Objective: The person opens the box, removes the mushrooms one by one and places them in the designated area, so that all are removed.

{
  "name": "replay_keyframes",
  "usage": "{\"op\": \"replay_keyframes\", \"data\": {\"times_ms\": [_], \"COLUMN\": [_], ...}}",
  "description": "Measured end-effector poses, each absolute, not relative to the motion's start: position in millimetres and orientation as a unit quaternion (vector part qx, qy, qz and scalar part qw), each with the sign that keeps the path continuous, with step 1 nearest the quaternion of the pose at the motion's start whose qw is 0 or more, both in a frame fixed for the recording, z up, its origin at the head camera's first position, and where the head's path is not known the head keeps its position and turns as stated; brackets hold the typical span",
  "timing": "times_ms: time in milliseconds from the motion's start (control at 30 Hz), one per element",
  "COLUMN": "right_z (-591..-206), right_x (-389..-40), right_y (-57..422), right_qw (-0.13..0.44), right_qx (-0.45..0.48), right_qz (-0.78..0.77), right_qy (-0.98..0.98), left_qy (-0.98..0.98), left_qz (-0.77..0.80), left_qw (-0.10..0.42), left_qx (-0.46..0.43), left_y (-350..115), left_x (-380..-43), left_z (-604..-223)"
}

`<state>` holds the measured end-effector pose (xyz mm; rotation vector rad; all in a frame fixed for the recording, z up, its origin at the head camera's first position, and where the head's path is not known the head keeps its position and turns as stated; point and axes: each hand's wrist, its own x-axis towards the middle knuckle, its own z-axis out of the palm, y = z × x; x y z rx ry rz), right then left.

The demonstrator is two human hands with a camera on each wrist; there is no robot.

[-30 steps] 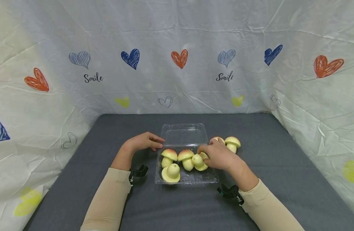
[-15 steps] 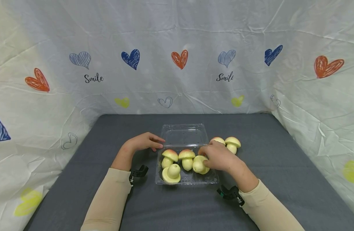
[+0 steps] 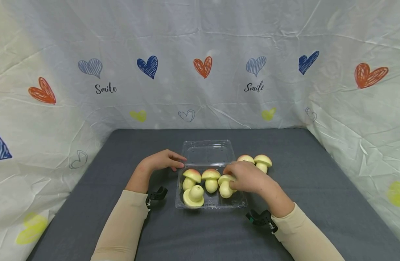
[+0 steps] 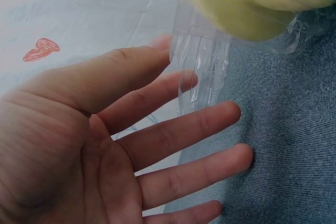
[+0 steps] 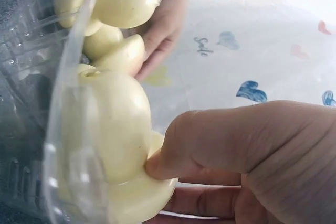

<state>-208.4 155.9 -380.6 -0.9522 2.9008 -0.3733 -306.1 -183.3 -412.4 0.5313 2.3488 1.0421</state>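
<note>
A clear plastic box (image 3: 211, 207) stands on the table with its lid (image 3: 207, 152) laid open behind it. My right hand (image 3: 248, 176) reaches into the box's right side and grips a pale yellow mushroom (image 3: 226, 189), thumb where stem meets cap in the right wrist view. That mushroom's stem points to the front. Left of it are a mushroom with a reddish cap (image 3: 211, 180), a similar mushroom (image 3: 191, 178) and, in front, a stem-up mushroom (image 3: 194, 196). At the box's back left corner, my left hand (image 3: 164, 160) rests with fingers extended, its thumb (image 4: 131, 72) at the plastic edge.
Two more mushrooms lie outside the box, behind my right hand: a partly hidden mushroom (image 3: 246, 158) and another mushroom (image 3: 263, 163) beside it. Dark grey cloth (image 3: 200, 235) covers the table. A white curtain (image 3: 173, 90) with printed hearts surrounds it on the back and sides.
The mushroom in my right hand has turned from stem toward the camera to stem toward the front, and the middle mushroom has straightened slightly. My left hand has stayed in place.
</note>
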Motion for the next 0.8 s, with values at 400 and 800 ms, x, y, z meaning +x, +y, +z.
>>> {"op": "replay_keyframes", "data": {"times_ms": [400, 800], "right_z": [-374, -360], "right_x": [-207, -205], "right_y": [164, 181], "right_qw": [0.041, 0.028], "right_qx": [-0.308, -0.284], "right_qz": [-0.191, -0.239], "right_qy": [0.931, 0.928], "left_qy": [0.865, 0.867], "left_qz": [0.384, 0.382], "left_qw": [0.255, 0.254], "left_qx": [0.195, 0.196], "left_y": [-183, -184], "left_x": [-305, -305], "left_z": [-412, -412]}}
